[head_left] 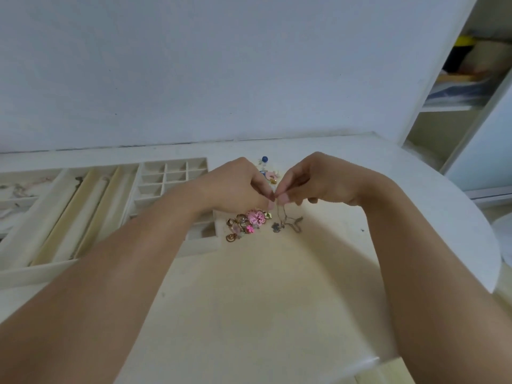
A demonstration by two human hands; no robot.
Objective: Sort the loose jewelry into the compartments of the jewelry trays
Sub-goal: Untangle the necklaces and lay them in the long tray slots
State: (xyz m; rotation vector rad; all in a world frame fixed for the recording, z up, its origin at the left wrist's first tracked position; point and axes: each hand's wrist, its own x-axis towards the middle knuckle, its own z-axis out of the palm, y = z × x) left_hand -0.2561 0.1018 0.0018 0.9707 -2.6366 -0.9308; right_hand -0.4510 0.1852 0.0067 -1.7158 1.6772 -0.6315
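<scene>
Both hands are meeting above the middle of the white table (277, 286), fingertips nearly touching each other. The left hand (235, 184) is pinching the top of a thin silver chain (288, 220) between thumb and forefinger, its other fingers curling under the palm. The right hand (318, 178) is pinching the same chain right beside it, thumb and forefinger closing tight, the remaining fingers bending loosely. The chain is hanging down from the 2 pinches, and its lower part is lying in a small tangle on the table just below the hands.

Just left of that tangle a jewelry pile (243, 221) is sitting on the table, with a pink flower (256, 217) on top and gold rings around it. Beyond the hands more loose pieces are lying, among them a blue bead (265, 158); the rest there are partly hidden by the fingers.

To the left, a grid tray (171, 176) with small square compartments is lying under the left forearm, its near edge touching the pile. Further left a long tray (69, 214) with lengthwise slots is holding what looks like a chain in 1 slot. A third tray (19, 189) at the far left edge is blurred, with something thin inside.

An open shelf (457, 106) is standing at the right, by the wall (194, 65).
</scene>
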